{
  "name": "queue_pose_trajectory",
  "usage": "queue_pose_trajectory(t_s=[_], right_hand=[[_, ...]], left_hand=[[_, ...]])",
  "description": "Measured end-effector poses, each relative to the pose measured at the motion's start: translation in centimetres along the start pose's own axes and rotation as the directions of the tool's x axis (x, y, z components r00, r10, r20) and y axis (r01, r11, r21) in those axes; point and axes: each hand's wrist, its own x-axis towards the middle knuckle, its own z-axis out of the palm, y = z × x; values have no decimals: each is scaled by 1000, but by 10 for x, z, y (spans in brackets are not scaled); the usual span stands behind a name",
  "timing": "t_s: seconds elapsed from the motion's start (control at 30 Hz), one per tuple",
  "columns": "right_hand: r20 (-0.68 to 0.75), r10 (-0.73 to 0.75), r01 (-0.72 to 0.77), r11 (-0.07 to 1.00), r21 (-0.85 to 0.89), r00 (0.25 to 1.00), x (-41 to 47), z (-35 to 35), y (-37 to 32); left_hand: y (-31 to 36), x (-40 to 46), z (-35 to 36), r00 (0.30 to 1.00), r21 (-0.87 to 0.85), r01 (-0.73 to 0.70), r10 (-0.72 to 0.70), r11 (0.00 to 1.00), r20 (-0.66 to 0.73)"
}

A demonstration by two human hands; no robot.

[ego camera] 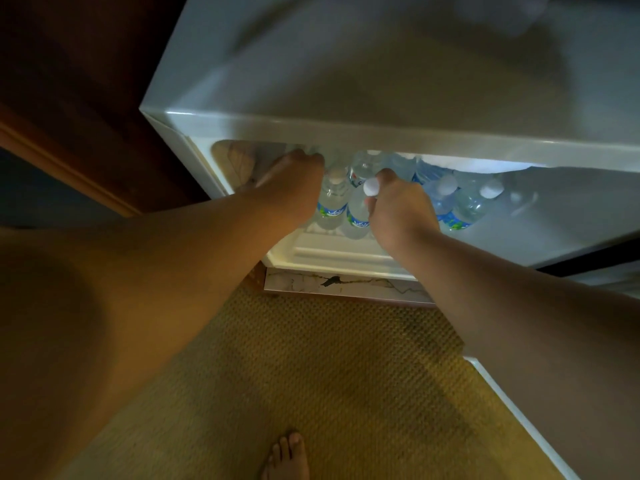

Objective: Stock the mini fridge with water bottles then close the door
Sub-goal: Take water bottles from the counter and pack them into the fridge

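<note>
Water bottles (358,216) are standing packed together inside the open mini fridge (346,251), beyond a bare foot (287,457) on the carpet (311,358). Right hand (398,206) is pinching one bottle's white cap (371,186); left hand (294,181) is curling over bottles farther back.

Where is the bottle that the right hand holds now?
In the head view, the bottle stands at the fridge's front, centre, right hand at its neck.
</note>
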Motion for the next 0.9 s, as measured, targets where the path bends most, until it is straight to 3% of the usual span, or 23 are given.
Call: queue_pose_trajectory(t_s=[0.13,0.3,0.47,0.7,0.8,0.9], right_hand=[[2,-34,34,999,-14,999,2,-1,-1],[22,-68,69,997,-40,997,8,-4,1],[-14,-76,75,995,-63,997,9,-3,3],[-15,-19,19,1000,0,1000,6,2,-1],[35,28,-28,1000,3,999,-3,1,-7],[66,34,-42,993,115,997,-25,-6,-9]], left_hand=[[1,-10,0,999,62,-27,28,998,-19],[4,-21,-4,998,90,39,-42,995,37],[5,-33,-10,1000,133,25,-23,991,-12],[7,-66,-5,990,24,-90,92,996,-103],[4,-93,0,986,-72,-97,85,993,-145],[5,-124,2,994,-151,-47,31,987,-108]])
